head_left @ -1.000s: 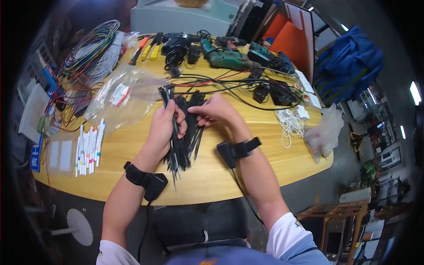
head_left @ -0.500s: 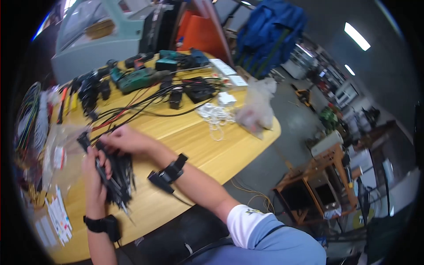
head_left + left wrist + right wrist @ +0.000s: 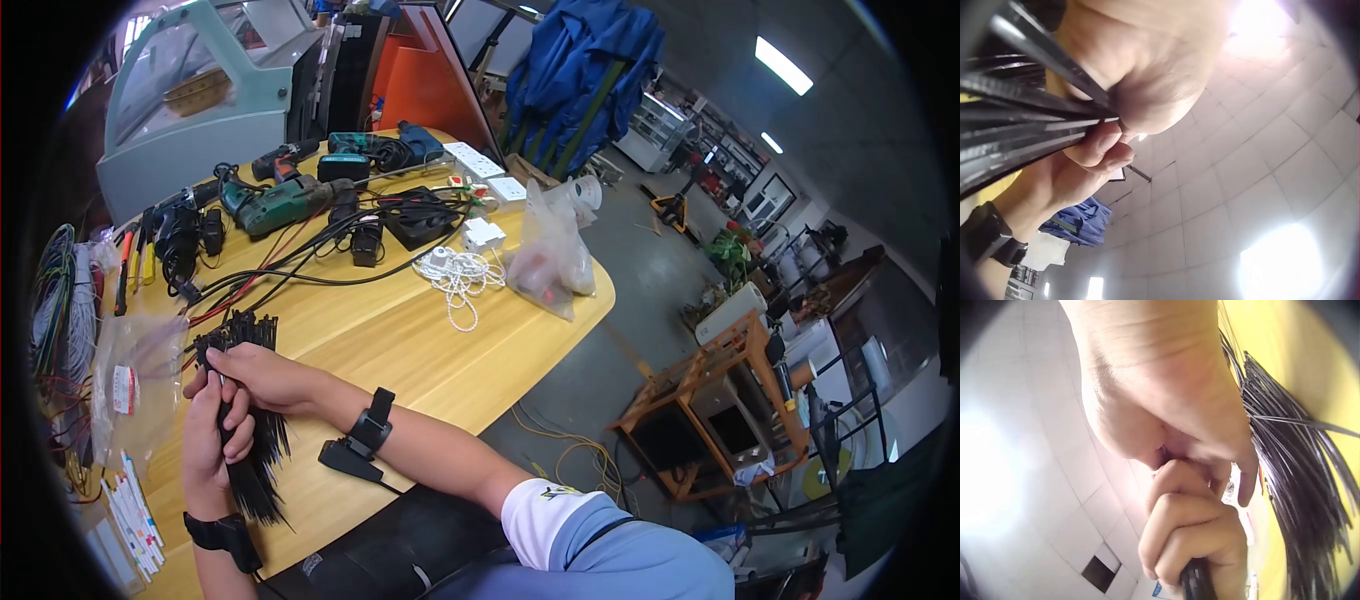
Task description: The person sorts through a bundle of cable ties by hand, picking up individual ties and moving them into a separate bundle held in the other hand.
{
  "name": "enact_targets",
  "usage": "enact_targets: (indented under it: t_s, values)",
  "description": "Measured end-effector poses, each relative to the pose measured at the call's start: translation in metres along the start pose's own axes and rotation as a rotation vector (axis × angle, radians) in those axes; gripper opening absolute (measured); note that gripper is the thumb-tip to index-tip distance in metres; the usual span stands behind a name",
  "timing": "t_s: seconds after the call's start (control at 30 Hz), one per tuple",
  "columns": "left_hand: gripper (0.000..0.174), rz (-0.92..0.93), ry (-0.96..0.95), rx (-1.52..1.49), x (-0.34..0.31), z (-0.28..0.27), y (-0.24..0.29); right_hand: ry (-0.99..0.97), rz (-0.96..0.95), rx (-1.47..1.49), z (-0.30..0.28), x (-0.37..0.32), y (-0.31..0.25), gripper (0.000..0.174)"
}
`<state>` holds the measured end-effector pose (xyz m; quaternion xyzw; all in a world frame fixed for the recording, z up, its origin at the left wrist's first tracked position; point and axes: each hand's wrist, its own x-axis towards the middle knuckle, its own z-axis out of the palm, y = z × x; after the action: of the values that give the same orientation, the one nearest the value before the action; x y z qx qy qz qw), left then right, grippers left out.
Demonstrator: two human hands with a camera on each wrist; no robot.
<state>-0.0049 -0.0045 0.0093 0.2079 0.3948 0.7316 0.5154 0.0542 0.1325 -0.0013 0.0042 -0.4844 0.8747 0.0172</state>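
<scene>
My left hand [image 3: 207, 440] grips black cable ties [image 3: 250, 492] over the table [image 3: 410, 350] while my right hand [image 3: 268, 378] seems to pinch their top ends, I judge a gathering step that next needs a steady hold.

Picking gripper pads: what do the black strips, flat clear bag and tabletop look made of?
Black strips: likely plastic, semi-gloss; light streaks along them.
Clear bag: thin plastic film, glossy; see-through, creased.
Tabletop: wood or laminate, satin; grain-like bands, soft sheen.
</scene>
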Motion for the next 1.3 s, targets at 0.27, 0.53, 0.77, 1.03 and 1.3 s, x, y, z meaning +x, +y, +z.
enact_targets:
  t_s: [0.27,0.53,0.77,1.03,1.3]
  values:
    - [0.036,-0.084,-0.035,0.099,-0.001,0.007,-0.006,0.265,-0.17,-0.225,-0.013,0.012,0.0,0.046]
    - [0.029,-0.18,-0.077,0.021,-0.002,0.002,-0.01,0.266,-0.089,0.15,-0.004,0.004,-0.008,0.041]
    - [0.034,-0.128,-0.039,0.171,0.006,0.001,-0.011,0.281,-0.246,0.228,-0.006,0.005,-0.006,0.032]
    - [0.032,0.019,0.263,1.086,0.01,0.012,0.026,0.482,-0.416,0.572,-0.057,0.005,-0.021,0.032]
    - [0.037,0.017,0.41,1.808,-0.039,-0.015,0.013,0.552,-0.371,0.62,-0.065,0.003,-0.026,0.034]
